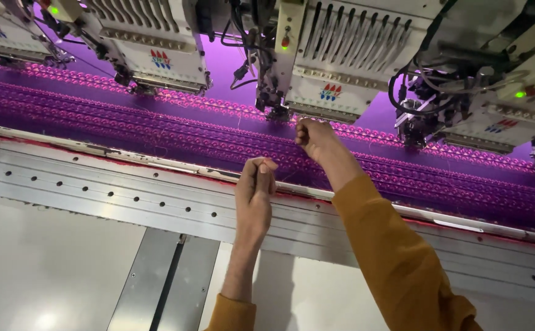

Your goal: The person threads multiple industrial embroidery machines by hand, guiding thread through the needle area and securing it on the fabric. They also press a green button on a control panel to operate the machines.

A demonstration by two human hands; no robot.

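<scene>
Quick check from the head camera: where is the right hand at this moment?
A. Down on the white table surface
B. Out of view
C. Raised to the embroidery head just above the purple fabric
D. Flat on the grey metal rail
C: the right hand is closed up at the needle area of the embroidery head, over the purple fabric, not on the rail.

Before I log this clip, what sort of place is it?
Most likely an embroidery workshop or textile factory. A row of embroidery heads hangs over purple cloth stitched with repeating rows of pattern, stretched behind a long metal rail. The right hand reaches up under one head.
</scene>
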